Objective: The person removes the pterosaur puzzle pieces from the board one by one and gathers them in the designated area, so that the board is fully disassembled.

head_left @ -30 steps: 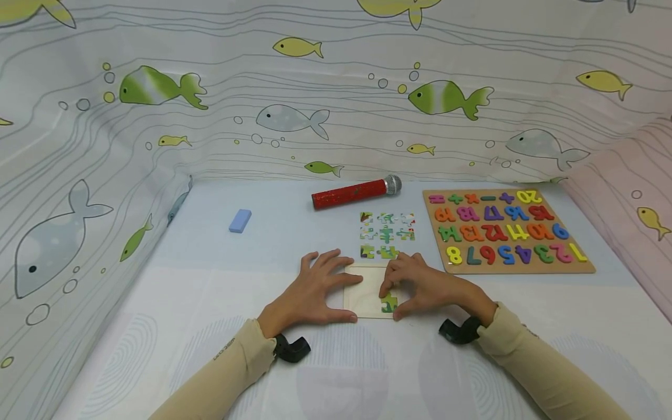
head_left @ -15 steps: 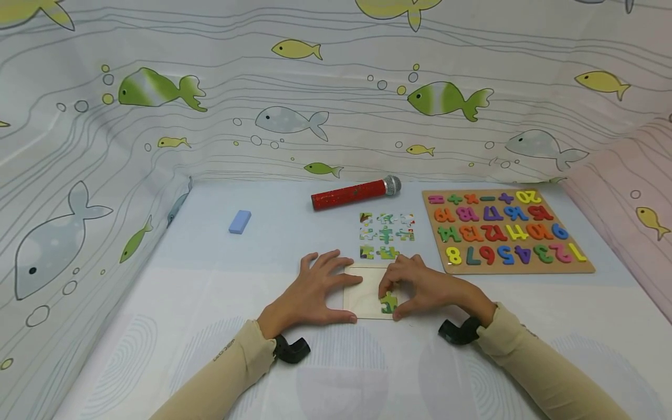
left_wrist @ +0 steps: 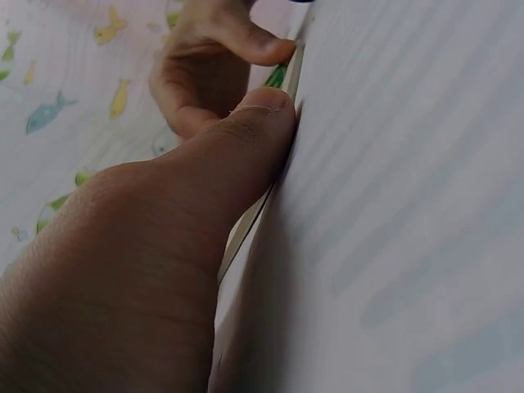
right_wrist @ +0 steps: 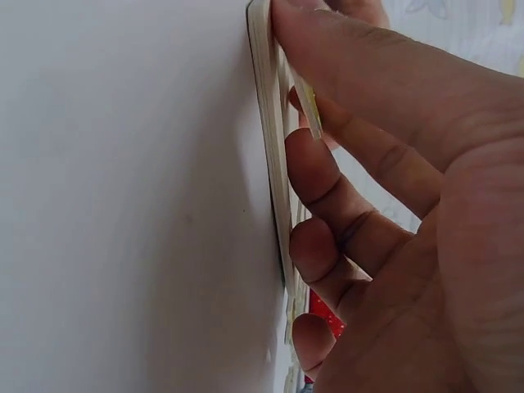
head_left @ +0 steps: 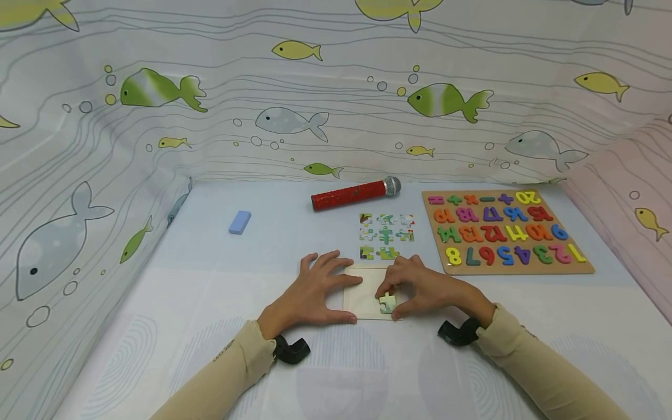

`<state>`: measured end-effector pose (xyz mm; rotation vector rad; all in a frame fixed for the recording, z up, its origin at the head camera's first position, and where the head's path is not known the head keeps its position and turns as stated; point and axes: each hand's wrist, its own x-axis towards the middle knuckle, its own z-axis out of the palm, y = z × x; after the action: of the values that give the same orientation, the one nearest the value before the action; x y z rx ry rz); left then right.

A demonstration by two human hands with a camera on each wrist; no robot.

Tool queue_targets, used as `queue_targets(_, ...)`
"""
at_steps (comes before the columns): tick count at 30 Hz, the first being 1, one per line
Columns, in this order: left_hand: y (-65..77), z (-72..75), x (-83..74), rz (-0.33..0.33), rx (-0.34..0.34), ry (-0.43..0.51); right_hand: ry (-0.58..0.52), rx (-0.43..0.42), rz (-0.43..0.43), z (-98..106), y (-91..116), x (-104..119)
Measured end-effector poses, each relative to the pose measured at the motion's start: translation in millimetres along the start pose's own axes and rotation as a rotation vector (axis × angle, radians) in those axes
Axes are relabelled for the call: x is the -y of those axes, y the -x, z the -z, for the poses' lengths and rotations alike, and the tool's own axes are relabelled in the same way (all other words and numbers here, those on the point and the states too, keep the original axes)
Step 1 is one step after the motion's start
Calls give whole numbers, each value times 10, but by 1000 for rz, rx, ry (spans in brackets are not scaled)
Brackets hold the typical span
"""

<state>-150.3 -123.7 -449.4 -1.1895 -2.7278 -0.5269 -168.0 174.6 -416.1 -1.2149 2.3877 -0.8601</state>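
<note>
In the head view, a small jigsaw puzzle piece sits at the front right corner of a pale wooden puzzle board. My right hand pinches this piece between thumb and index finger. The right wrist view has the piece tilted, one edge raised off the board. My left hand lies spread at the board's left side, fingers fairly straight. Its thumb presses the board's front edge. Several loose jigsaw pieces lie in rows just behind the board.
Behind the loose pieces lies a red toy microphone. A wooden number board with coloured numerals stands to the right. A blue block lies at the back left. Fish-patterned cloth walls in the back and sides.
The pinched piece has tipped and shifted slightly left, its face now looking paler. My right fingers have moved slightly left with it. The left hand and board stay put.
</note>
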Motion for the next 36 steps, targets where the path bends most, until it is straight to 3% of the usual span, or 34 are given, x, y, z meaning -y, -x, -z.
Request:
queue_targets(22, -3, 2, -4, 11, 17, 9, 6, -29, 52, -15, 4, -58)
queue_targets(36, 0, -8, 3, -7, 2, -17, -26, -40, -27, 46, 6, -93)
